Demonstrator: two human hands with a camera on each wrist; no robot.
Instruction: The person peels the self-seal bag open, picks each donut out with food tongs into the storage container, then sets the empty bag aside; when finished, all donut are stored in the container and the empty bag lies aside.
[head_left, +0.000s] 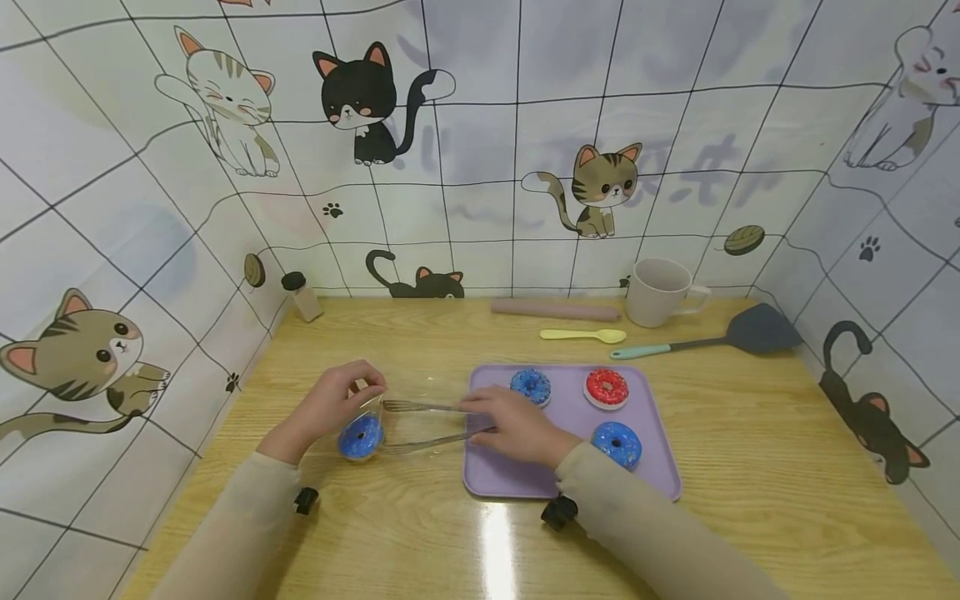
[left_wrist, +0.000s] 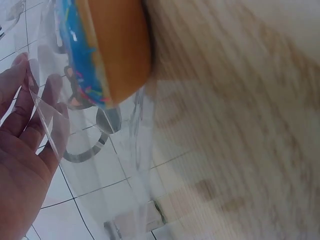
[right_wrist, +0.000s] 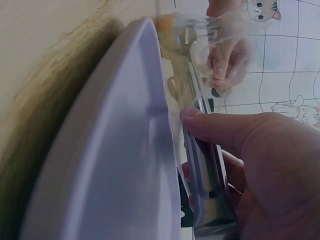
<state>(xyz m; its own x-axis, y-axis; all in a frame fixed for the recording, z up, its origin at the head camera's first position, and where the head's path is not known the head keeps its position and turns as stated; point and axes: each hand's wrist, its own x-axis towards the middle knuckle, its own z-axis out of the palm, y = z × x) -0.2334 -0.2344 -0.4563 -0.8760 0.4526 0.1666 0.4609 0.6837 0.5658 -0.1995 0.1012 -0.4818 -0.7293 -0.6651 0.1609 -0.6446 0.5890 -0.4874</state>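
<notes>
My left hand (head_left: pixel 330 407) pinches the edge of a clear plastic bag (left_wrist: pixel 60 135), its fingers showing through the film in the left wrist view. A blue-iced doughnut (head_left: pixel 361 437) with sprinkles lies in the bag, just below the left fingers. My right hand (head_left: pixel 517 423) grips metal tongs (head_left: pixel 431 444) over the left part of a purple tray (head_left: pixel 495 483). The tongs' two arms are spread and reach left into the bag, with their tips beside the doughnut. Thumb and fingers lie on opposite sides of the tongs in the right wrist view.
On the tray sit two more blue doughnuts (head_left: pixel 617 445) and a red one (head_left: pixel 607 389). Behind it are a yellow spoon (head_left: pixel 583 335), a rolling pin (head_left: pixel 555 310), a mug (head_left: pixel 656 292) and a spatula (head_left: pixel 761 329). A shaker (head_left: pixel 302 297) stands at the back left.
</notes>
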